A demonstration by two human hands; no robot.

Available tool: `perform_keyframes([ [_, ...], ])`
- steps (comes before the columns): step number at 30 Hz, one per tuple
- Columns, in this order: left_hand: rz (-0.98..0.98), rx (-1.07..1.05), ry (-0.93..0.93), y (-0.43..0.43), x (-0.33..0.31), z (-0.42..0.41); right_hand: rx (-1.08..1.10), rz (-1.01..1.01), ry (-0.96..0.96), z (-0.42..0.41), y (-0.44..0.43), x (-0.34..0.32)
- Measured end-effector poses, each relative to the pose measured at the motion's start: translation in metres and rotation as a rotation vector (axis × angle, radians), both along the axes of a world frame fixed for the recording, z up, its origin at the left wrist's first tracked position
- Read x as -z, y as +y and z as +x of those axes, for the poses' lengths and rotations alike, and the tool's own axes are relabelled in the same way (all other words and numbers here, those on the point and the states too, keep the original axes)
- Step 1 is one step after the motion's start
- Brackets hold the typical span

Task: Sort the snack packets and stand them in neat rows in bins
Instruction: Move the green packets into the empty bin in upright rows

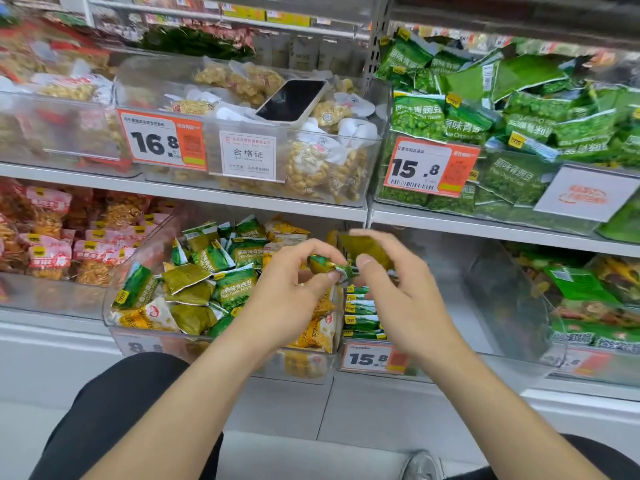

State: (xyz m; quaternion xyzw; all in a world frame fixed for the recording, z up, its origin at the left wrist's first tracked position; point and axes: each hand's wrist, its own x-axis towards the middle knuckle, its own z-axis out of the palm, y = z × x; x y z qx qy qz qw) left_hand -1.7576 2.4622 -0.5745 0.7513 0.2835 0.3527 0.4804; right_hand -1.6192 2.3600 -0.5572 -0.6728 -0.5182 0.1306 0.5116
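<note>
Left hand [287, 296] pinches green packet [320, 263] | right hand [401, 299] grips olive packet [363, 249] | above clear bin [121, 336]

Your left hand [287, 289] is above and left of the lower 15.8 price tag [369, 358], thumb and forefinger pinching a small green packet [322, 264]. Your right hand [398, 292], directly above that tag, grips an olive packet [363, 249]. Your left forearm [194, 393] and right forearm [485, 393] are bare and converge.

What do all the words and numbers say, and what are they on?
"16.8": orange price tag on clear bin.
"合格证": white card beside it.
"15.8": orange tag on green pea bin; also lower orange tag.
"原味青豌豆": green snack packet.
Smaller print too blurred.
</note>
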Motion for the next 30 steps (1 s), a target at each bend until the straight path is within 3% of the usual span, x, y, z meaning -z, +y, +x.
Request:
perform_keyframes([
  [2, -0.034, 0.007, -0.073, -0.001, 0.004, 0.003, -0.120, -0.057, 0.121, -0.002, 0.000, 0.004],
  [5, -0.185, -0.023, -0.167, -0.007, 0.004, 0.007, -0.133, -0.067, 0.325, -0.003, 0.001, 0.008],
  [8, -0.387, -0.025, -0.221, -0.011, 0.005, 0.010, -0.076, -0.067, 0.376, 0.003, 0.002, 0.015],
  [13, -0.572, 0.231, -0.380, -0.016, -0.002, 0.013, -0.009, -0.089, 0.387, 0.014, -0.003, 0.021],
  [16, -0.537, 0.231, -0.317, -0.016, 0.000, 0.013, -0.010, -0.042, 0.457, 0.017, -0.007, 0.020],
  [20, -0.501, 0.061, -0.297, -0.014, 0.006, 0.016, 0.116, 0.004, 0.331, 0.026, -0.013, 0.022],
  [24, -0.389, -0.044, -0.229, -0.012, 0.007, 0.024, 0.061, 0.048, 0.460, 0.030, -0.023, 0.015],
  [27, -0.222, -0.018, -0.144, -0.014, 0.009, 0.029, 0.020, 0.043, 0.471, 0.034, -0.029, 0.011],
  [30, -0.194, 0.038, -0.127, -0.020, 0.009, 0.034, -0.004, -0.006, 0.365, 0.040, -0.033, 0.007],
])
